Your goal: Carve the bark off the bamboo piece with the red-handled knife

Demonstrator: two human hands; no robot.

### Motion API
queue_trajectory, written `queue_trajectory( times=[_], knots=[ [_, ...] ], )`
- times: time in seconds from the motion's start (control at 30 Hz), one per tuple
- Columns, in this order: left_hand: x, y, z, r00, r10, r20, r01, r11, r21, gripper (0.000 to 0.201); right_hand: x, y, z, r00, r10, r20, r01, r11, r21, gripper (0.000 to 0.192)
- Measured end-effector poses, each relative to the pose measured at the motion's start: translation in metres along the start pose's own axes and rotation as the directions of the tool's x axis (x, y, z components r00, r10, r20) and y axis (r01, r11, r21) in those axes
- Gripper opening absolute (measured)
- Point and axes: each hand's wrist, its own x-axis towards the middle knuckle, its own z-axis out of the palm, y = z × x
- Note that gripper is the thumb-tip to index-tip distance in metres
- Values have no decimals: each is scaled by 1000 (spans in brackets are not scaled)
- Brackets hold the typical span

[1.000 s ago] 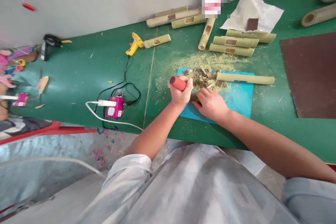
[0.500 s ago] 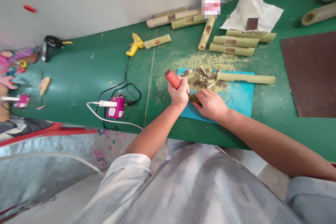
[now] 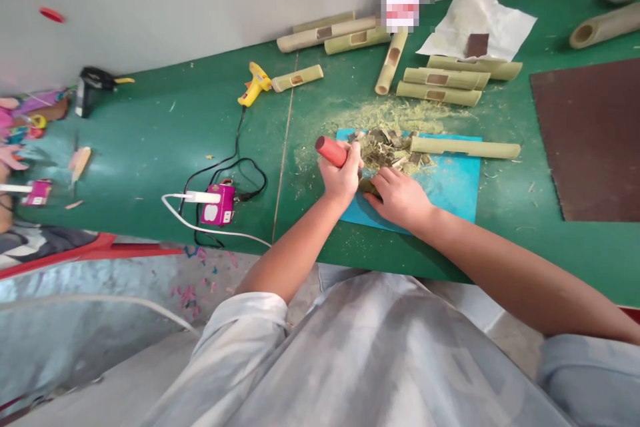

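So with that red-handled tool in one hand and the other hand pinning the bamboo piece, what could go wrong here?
The right hand presses on the bamboo piece right beside the left hand gripping the red-handled tool; a slip could catch those fingers. The pile of shavings on the blue mat hides the work area and could let the piece slide.

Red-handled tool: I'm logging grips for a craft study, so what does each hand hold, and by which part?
The left hand grips the red-handled tool around its handle. The right hand presses down a bamboo piece, mostly hidden.
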Motion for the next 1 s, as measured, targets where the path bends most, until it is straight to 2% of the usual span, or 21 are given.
queue_trajectory(
  times=[0.17, 0.5, 0.67, 0.9, 1.0],
  knots=[
    [1, -3, 0, 998, 40, 46, -41, 999, 35, 43, -1, 0, 1, 1000, -1, -7, 1, 1000, 0, 20],
    [0, -3, -5, 986, 108, 123, -118, 991, 70, 50, 1, 0, 2, 1000, 1, -1, -1, 1000, 6, 21],
    [-2, -4, -3, 991, 108, 77, -111, 993, 40, 47, 1, 0, 0, 1000, 1, 8, -1, 1000, 12, 22],
    [-2, -4, -2, 999, 37, 10, -36, 999, -37, 42, 1, -1, -1, 1000, 7, 18, -7, 1000, 25, 21],
    [-1, -3, -3, 999, 37, 14, -37, 999, -32, 43, 1, -1, -2, 1000, 7, 24, -8, 1000, 30, 20]
  ],
)
